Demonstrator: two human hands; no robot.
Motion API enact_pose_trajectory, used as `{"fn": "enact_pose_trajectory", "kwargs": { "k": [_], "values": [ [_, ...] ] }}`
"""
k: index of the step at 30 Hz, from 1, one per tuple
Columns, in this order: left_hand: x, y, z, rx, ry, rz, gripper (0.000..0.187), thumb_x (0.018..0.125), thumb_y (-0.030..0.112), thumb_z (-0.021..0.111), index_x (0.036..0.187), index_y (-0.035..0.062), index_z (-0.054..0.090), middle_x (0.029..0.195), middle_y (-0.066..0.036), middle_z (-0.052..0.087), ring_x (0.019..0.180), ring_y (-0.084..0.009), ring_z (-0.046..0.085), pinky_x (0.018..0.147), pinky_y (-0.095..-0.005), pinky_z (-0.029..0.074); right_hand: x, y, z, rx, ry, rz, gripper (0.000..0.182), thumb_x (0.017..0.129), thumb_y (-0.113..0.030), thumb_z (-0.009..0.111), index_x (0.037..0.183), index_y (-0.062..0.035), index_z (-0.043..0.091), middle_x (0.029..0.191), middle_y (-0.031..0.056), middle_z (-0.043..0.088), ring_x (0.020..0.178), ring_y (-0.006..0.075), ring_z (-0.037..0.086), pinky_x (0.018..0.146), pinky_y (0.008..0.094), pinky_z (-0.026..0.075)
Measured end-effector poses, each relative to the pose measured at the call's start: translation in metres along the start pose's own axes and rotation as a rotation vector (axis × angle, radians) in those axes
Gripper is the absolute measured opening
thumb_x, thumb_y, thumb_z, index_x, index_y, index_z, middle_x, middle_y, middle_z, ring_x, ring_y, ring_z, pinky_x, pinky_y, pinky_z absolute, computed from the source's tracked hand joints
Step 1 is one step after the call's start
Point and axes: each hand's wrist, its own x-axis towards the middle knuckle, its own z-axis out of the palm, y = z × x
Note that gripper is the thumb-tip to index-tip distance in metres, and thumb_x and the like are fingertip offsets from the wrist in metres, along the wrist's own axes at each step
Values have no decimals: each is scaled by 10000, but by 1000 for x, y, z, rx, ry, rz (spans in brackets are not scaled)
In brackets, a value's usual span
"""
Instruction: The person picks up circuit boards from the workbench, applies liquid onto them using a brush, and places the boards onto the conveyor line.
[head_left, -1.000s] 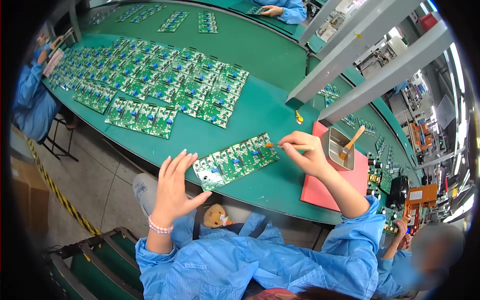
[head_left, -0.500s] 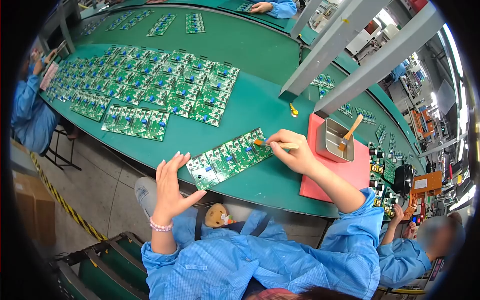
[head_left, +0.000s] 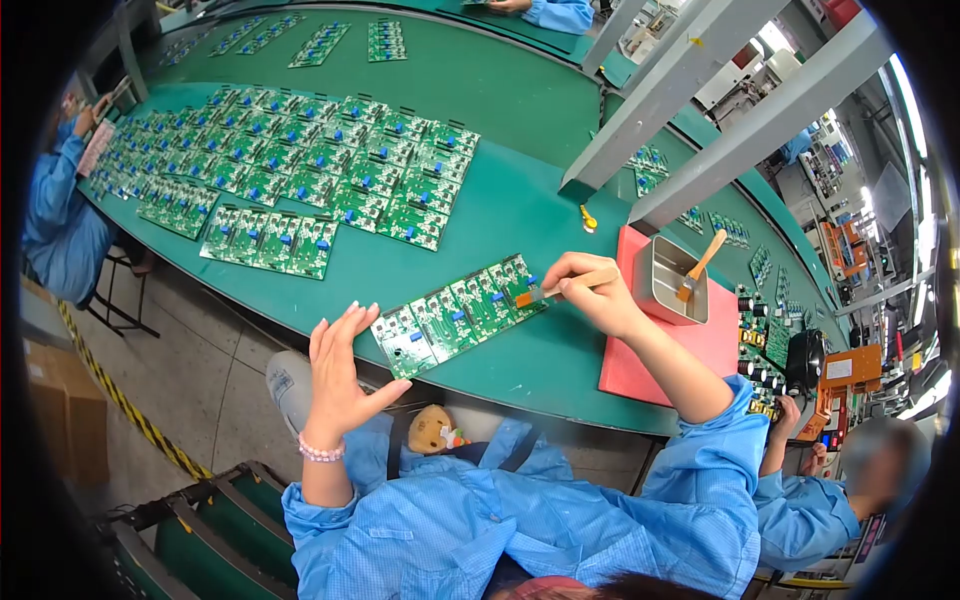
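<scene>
A green circuit board panel [head_left: 455, 314] with small blue parts lies at a slant on the green table in front of me. My left hand [head_left: 345, 372] is open at the panel's left end, thumb by the lower corner and fingers spread by the upper one. Between the fingers of my right hand [head_left: 597, 297] is a small brush [head_left: 550, 294] with a wooden handle. Its orange-brown bristles are over the panel's right end, on or just above the surface.
A metal tin [head_left: 668, 285] holding a second brush [head_left: 703, 262] stands on a red mat [head_left: 690, 355] to the right. Many circuit board panels [head_left: 300, 160] cover the table's left side. Grey posts [head_left: 650, 110] rise behind. Co-workers sit left and right.
My right hand has swung the brush, its handle end now higher and its bristles shifted slightly right and down on the panel. My left hand and the panel stay nearly put.
</scene>
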Motion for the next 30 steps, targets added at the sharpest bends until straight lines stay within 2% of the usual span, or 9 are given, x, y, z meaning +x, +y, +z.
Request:
{"fn": "enact_pose_trajectory", "kwargs": {
  "k": [4,7,9,12,19,21,25,30],
  "values": [
    [0,0,0,4,-4,-5,953,687,433,785,1433,52,331,1372,-124,557,1354,-296,427,1139,-508,163,8,-3,-1,-94,-31,40,166,821,-83,535,824,35,652,785,88,669,713,178,623,645,305,489],
    [0,0,1,2,-1,-9,954,686,437,786,1434,55,333,1370,-119,559,1354,-295,426,1140,-507,164,9,4,-12,-206,-23,82,168,814,-90,537,830,34,650,747,86,655,690,164,605,630,301,477],
    [0,-1,1,-2,0,-9,957,685,442,787,1433,54,334,1370,-119,559,1355,-293,425,1141,-506,164,7,7,-20,-185,-7,148,173,827,-77,518,834,30,653,783,66,653,710,110,586,639,268,463],
    [0,-1,2,1,8,-3,957,685,444,786,1433,55,334,1372,-118,558,1353,-293,426,1142,-504,161,5,11,-21,-45,40,122,170,820,-81,522,825,30,651,769,60,646,714,105,581,643,262,462],
    [-1,-1,1,-8,0,-16,958,681,440,784,1436,56,335,1371,-115,559,1353,-289,425,1144,-494,158,8,1,-19,-142,-7,96,166,821,-53,508,810,33,649,774,63,647,722,105,592,652,258,477],
    [0,-1,2,-3,8,-7,957,679,435,782,1436,54,336,1370,-116,559,1354,-287,424,1143,-493,160,7,5,-18,9,-12,70,165,816,-66,517,805,32,650,776,70,649,707,115,590,637,268,470],
    [-1,-1,2,1,6,-11,954,680,433,781,1434,52,338,1370,-117,559,1354,-291,423,1141,-497,162,11,-5,-6,-38,-130,-4,183,799,-112,540,830,25,658,755,85,662,705,156,610,652,299,485],
    [-1,-1,1,-10,3,-5,960,675,428,786,1433,47,338,1373,-117,555,1354,-297,421,1136,-498,168,13,3,-7,-131,-109,19,172,780,-101,532,800,17,655,734,82,646,681,155,593,616,298,465]
  ]
}}
